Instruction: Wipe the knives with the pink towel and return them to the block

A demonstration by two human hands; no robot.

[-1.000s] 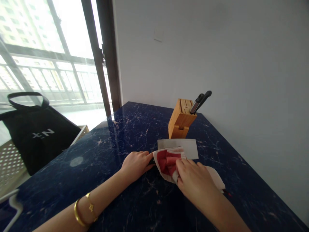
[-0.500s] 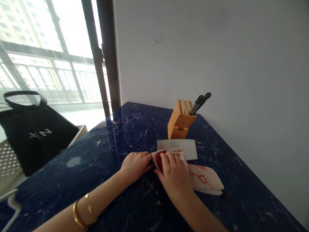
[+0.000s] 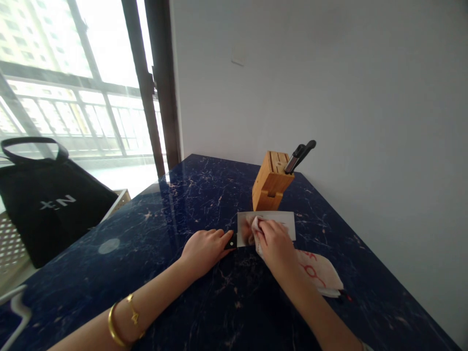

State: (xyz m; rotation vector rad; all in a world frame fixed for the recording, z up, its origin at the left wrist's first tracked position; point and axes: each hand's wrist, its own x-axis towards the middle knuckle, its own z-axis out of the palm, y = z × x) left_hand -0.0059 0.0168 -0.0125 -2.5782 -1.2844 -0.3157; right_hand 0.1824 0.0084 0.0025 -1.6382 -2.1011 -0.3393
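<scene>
A cleaver point(image 3: 244, 228) with a broad, shiny blade and a black riveted handle lies flat on the dark blue marbled table. My left hand point(image 3: 205, 249) is closed around its handle, covering most of it. Over the blade, my right hand point(image 3: 277, 242) grips a white cloth point(image 3: 321, 270) with red markings and presses a bunched part of it against the metal. The rest of the cloth trails to the right on the table, partly behind my forearm.
Just beyond the blade stands a wooden knife block point(image 3: 269, 183) with black-handled tools point(image 3: 300, 157) in it. A black bag point(image 3: 54, 200) rests by a perforated crate point(image 3: 10, 243) at the left. A white wall rises behind the table point(image 3: 153, 219).
My right hand has slid the cloth rightward along the blade, away from the handle. More of the blade and the front of the handle now show. My left hand has stayed put.
</scene>
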